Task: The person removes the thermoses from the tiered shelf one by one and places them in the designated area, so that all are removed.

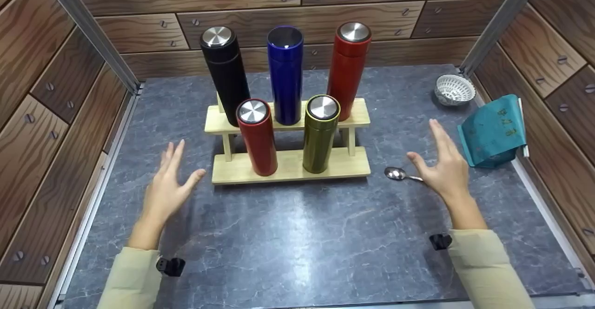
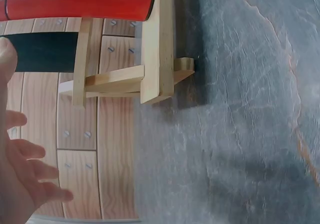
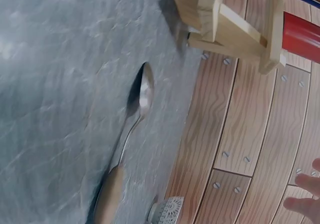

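A two-tier wooden rack (image 1: 290, 162) stands mid-table with several thermos flasks. On its upper tier are a black flask (image 1: 228, 76), a blue flask (image 1: 285, 76) and a tall red flask (image 1: 348, 72). The lower tier bears a shorter red flask (image 1: 258, 141) and an olive-green flask (image 1: 320, 137). Left of the rack, my left hand (image 1: 166, 188) hovers with fingers spread, touching nothing. My right hand (image 1: 444, 167) is likewise spread and holds nothing, above the handle end of a metal spoon (image 1: 396, 174). In the right wrist view the spoon's wooden handle (image 3: 109, 196) shows.
Near the back right corner sits a white patterned bowl (image 1: 455, 90). A teal pouch (image 1: 492, 132) stands right of my right hand, close to the side wall. Wood-patterned panels (image 1: 260, 25) enclose the grey marbled table (image 1: 279, 244) at the back and both sides.
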`<state>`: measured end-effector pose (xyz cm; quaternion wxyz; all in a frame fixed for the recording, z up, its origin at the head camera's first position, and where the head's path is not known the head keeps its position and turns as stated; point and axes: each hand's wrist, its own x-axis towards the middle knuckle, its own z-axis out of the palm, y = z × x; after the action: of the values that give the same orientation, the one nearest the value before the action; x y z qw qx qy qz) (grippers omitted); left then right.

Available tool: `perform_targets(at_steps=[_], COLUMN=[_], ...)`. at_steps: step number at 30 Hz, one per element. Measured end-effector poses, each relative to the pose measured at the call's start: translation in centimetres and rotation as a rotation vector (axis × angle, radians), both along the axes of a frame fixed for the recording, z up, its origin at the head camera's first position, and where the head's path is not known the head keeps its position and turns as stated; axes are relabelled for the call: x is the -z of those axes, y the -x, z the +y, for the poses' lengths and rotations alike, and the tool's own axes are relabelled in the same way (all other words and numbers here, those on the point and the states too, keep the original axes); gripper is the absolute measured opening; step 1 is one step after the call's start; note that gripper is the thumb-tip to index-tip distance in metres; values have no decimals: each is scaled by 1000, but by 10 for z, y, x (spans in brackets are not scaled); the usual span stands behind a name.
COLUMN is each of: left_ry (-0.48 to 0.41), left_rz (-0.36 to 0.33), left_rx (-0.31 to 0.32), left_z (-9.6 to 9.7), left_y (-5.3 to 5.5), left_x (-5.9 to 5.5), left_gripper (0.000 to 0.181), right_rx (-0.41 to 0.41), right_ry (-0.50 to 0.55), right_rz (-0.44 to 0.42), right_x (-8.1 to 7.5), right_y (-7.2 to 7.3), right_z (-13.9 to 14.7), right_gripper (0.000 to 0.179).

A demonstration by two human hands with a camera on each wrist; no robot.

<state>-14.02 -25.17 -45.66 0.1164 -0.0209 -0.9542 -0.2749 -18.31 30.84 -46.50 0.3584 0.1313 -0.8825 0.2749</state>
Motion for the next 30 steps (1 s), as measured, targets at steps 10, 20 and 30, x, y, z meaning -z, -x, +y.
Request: perform_targets(at_steps=[10,20,30], left_ry=[-472,-682,-852], left_rz=[11,-135,-292], left_rx=[-16,-55,-84], left_z=[-6,-11,-11], left_y=[7,15,28], left_x=[10,25,42], left_gripper=[61,62,62], right_rx=[-148,-250,-346], right_ry=[288,425,566], right_rz=[-45,-101,-157], right_x=[-14,-46,-52], right_y=[7,6,21], right_z=[-15,-41,-54], right_gripper=[60,55,54])
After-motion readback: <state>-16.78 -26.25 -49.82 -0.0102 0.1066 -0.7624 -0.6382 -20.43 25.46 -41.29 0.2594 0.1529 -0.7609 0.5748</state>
